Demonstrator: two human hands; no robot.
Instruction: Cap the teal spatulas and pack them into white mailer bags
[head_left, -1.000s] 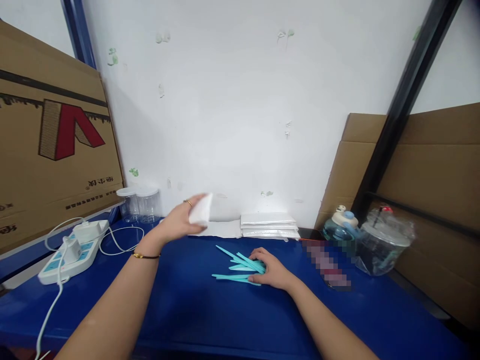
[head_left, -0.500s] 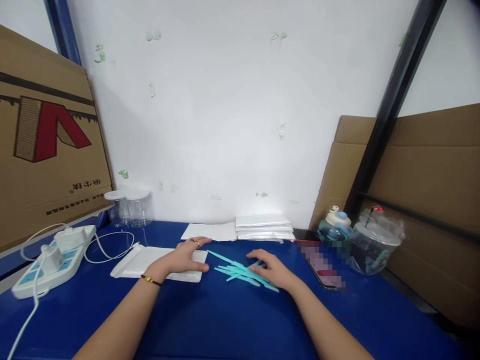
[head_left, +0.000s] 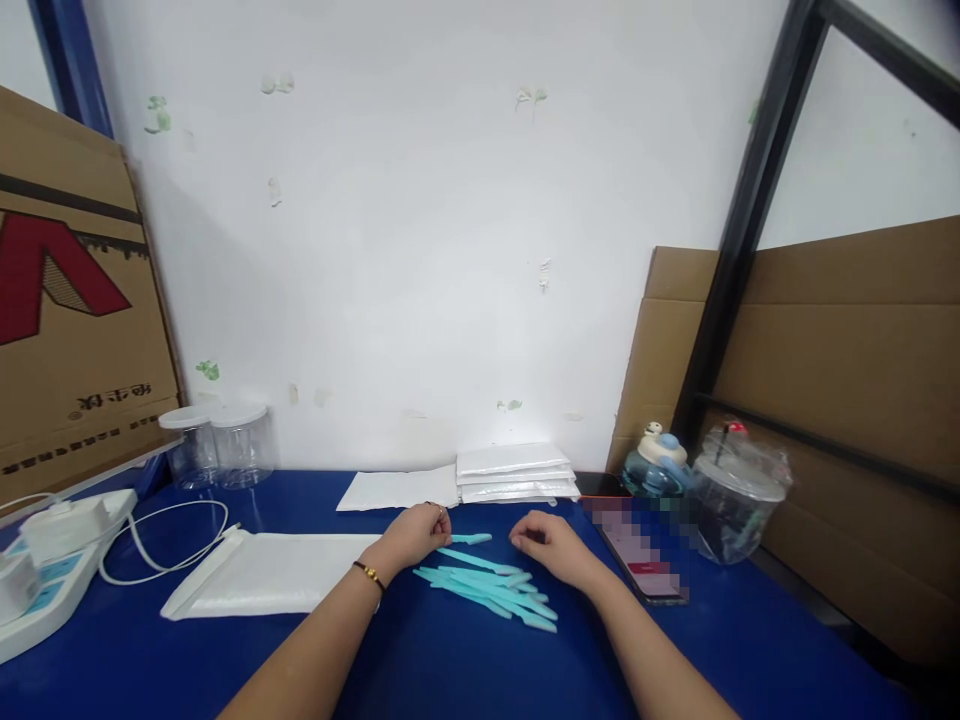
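Several turquoise plastic sticks (head_left: 487,588) lie in a loose pile on the blue table (head_left: 465,670). My left hand (head_left: 416,535) is curled at the pile's far left, its fingertips pinching the end of one stick (head_left: 471,539) that points right. My right hand (head_left: 544,545) rests with fingers curled together just beyond the pile's right side, with nothing seen in it. A white padded envelope (head_left: 270,585) lies flat to the left of my left forearm, no hand on it.
A stack of white envelopes (head_left: 514,470) and a single sheet (head_left: 394,490) sit by the wall. Two clear jars (head_left: 217,445) and a power strip (head_left: 45,570) with cables are at left. At right are a phone (head_left: 637,550), bottle (head_left: 656,465), plastic cup (head_left: 731,495) and cardboard.
My left hand laid the white envelope on the table, then left it and moved right to the sticks. My right hand drew back off the pile. The view shifted right.
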